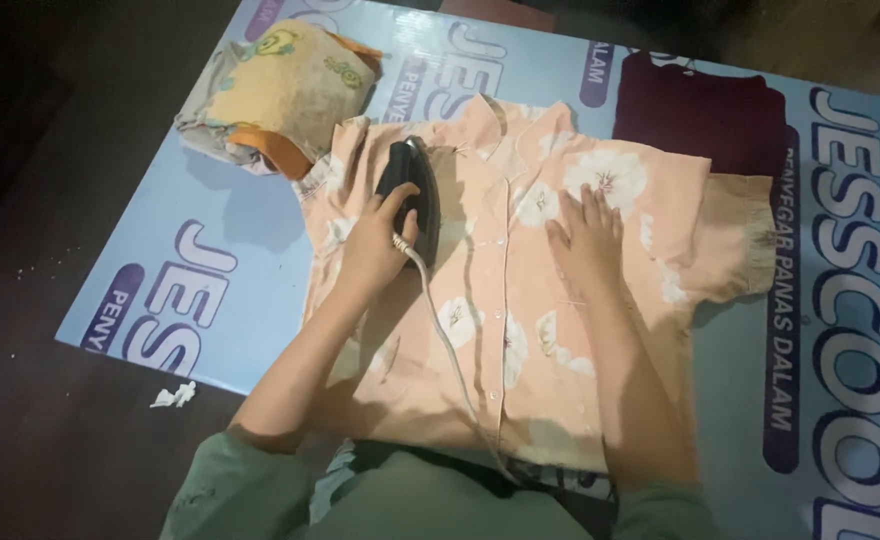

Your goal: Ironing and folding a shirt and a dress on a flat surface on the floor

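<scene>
A peach short-sleeved shirt [480, 300] with white flowers lies spread flat, buttons up, on a light blue printed banner [200, 270]. My left hand [372, 245] grips the handle of a black iron [410, 190] that rests on the shirt's left shoulder area, near the collar. A light cord [450, 340] runs from the iron back toward me across the shirt. My right hand [588, 235] lies flat, fingers spread, on the shirt's right chest, pressing the cloth down.
A pile of folded yellow and orange clothes [280, 95] sits at the banner's far left. A dark maroon garment [705, 115] lies at the far right. Dark floor [50, 420] surrounds the banner, with a small white scrap [173, 396] on it.
</scene>
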